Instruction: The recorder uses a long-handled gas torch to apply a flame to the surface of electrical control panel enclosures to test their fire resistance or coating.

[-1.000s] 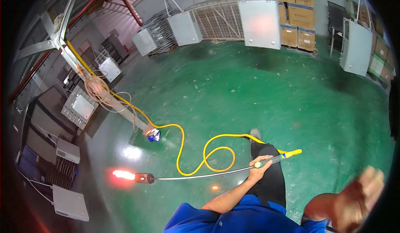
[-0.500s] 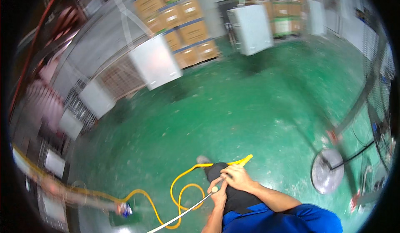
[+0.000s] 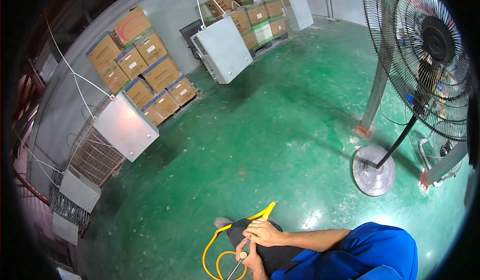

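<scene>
While the green floor (image 3: 225, 150) takes up most of the view, a black pedestal fan (image 3: 438, 39) stands far right, its round base on the floor. Stacked cartons (image 3: 162, 75) upper left, by the wall. Pale grey box-like panels (image 3: 125, 127) hang from white straps, well apart from the person. Closer in: blue top (image 3: 380, 242), dark trouser leg (image 3: 282, 256).

Yellow hose (image 3: 205, 249) loops left of the leg, with a bend showing just beyond the hands. Metal wand (image 3: 234, 270) is at the lower edge, by the leg. Its long axis slants from the hands down and left, out of view; far end not visible. So the rod lies on the near-left side of the grip, the hose bend on the far side.

Left hand (image 3: 253, 263) is nearer the rod, fingers wrapped on the wand by the round cream knob (image 3: 243, 255). Right hand (image 3: 265, 233) is nearer the hose bend, bent over the handle end and touching the left fingers; can't tell whether it grips or just covers.
</scene>
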The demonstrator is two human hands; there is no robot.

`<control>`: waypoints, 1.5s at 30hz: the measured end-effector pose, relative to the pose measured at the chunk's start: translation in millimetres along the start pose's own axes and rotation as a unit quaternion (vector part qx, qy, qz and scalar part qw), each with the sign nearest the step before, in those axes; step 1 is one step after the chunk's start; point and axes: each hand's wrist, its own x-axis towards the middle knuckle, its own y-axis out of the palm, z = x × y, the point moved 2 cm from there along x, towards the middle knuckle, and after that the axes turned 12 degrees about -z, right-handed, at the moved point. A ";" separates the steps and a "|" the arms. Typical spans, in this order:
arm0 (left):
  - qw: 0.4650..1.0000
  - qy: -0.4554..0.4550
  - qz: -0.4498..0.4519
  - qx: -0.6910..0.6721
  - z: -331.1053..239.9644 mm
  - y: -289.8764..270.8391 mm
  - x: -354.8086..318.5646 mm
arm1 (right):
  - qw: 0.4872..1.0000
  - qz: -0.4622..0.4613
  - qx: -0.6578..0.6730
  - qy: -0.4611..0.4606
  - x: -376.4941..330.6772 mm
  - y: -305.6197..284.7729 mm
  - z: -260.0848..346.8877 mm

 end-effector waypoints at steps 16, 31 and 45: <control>1.000 -0.002 0.004 -0.002 19.6 -18.4 1.3 | 0.999 0.014 0.007 -0.049 2.8 8.0 4.2; 1.000 -0.016 0.003 -0.006 -1.7 -11.0 -4.5 | 0.998 0.008 -0.001 -0.060 0.0 7.8 1.6; 0.999 0.050 0.010 0.000 22.1 -22.9 -2.3 | 0.998 -0.005 0.014 -0.058 -0.2 9.7 5.1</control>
